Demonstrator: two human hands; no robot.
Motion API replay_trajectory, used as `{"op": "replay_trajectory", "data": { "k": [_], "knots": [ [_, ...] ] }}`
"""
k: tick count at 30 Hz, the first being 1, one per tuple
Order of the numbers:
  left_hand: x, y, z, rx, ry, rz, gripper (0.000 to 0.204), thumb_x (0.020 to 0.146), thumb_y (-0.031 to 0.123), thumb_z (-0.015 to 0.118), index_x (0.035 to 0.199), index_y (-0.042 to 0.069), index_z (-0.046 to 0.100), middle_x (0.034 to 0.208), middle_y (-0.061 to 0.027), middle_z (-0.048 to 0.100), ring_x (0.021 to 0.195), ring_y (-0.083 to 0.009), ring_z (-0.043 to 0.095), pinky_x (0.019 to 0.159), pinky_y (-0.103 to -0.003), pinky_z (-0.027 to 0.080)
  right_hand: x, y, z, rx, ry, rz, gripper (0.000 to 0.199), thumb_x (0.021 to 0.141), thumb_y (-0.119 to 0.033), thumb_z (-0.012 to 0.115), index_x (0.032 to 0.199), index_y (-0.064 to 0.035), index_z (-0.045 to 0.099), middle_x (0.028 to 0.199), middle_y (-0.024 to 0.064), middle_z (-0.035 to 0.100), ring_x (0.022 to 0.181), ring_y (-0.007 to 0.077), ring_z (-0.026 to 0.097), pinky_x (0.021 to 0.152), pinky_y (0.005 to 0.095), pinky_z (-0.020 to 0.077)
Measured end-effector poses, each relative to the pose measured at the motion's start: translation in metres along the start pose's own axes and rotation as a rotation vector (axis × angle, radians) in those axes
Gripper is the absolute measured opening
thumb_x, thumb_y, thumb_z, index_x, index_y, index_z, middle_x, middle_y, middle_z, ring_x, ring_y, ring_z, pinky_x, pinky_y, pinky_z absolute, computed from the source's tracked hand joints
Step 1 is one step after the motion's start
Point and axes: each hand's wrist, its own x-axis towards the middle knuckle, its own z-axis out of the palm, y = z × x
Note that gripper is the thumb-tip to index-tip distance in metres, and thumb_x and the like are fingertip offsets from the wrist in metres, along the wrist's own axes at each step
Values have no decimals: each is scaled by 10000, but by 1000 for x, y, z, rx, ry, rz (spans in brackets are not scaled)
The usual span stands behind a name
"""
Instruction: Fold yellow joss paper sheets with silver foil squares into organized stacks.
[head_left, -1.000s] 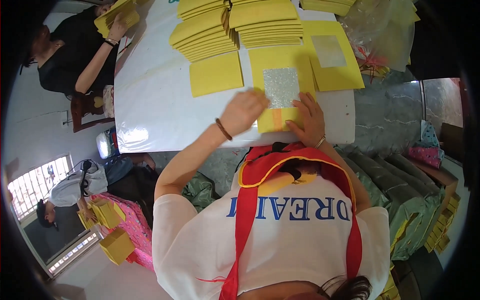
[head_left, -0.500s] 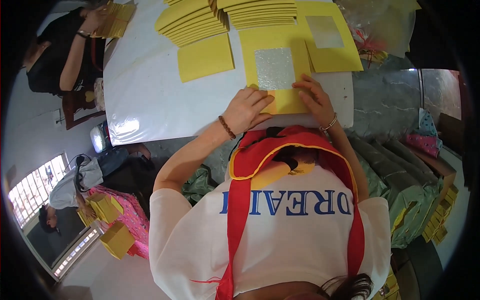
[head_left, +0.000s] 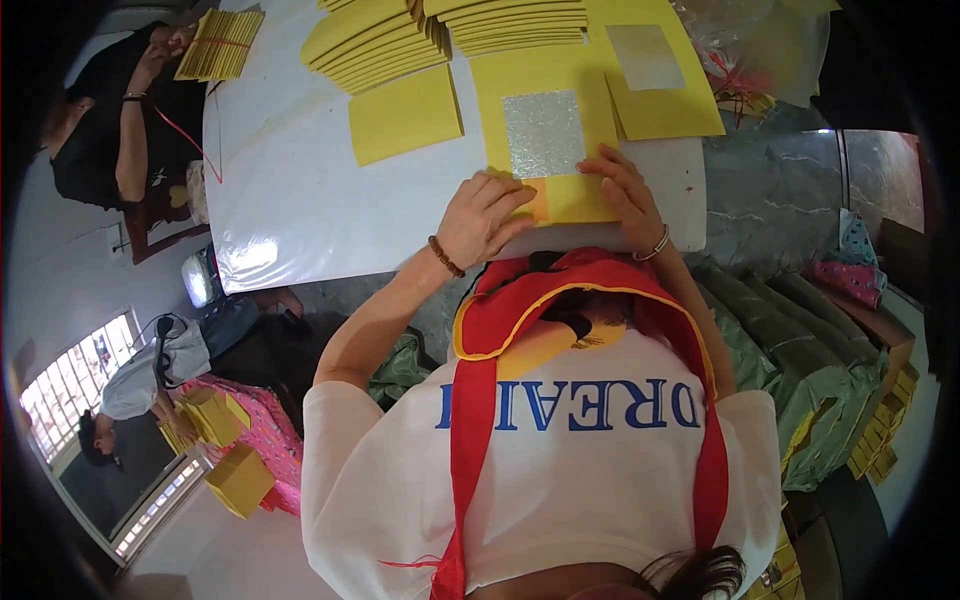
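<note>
Left hand [head_left: 480, 218] has moved down the yellow envelope [head_left: 570, 196], curled, grip unclear; right hand [head_left: 631, 200] touches it, fingers apart.

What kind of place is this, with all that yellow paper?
Probably a small workshop. Stacks of folded yellow paper lie on a white plastic-covered table, green sacks stand nearby, and a person in black has hands at a yellow bundle.
</note>
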Motion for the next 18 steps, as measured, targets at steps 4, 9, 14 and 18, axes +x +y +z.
{"op": "replay_trajectory", "data": {
  "k": [4,9,14,18],
  "knots": [
    [-2,-5,3,-52,24,-53,201,755,141,656,925,46,608,891,-72,577,834,-254,532,725,-336,441,0,0,-2,321,20,114,296,919,-218,439,1111,-40,577,1160,68,566,1253,238,361,1041,344,250],
    [-2,-5,3,-49,53,-25,128,789,118,624,888,40,607,842,-81,578,789,-262,534,679,-345,442,-1,5,-3,382,2,92,315,925,-237,438,1129,-31,563,1169,66,559,1262,224,348,1046,340,239],
    [2,-5,4,-194,84,-263,105,857,112,552,853,17,598,765,-128,572,739,-309,533,643,-373,444,-1,5,-1,433,13,25,323,875,-234,534,1127,-35,561,1154,70,564,1258,223,352,1040,340,253],
    [3,-6,5,-210,89,-297,121,868,121,544,856,14,598,750,-133,574,723,-316,536,630,-381,443,1,4,1,191,-9,41,460,761,-108,646,1196,-44,510,1201,90,527,1244,227,371,1034,346,276]
  ]
}}
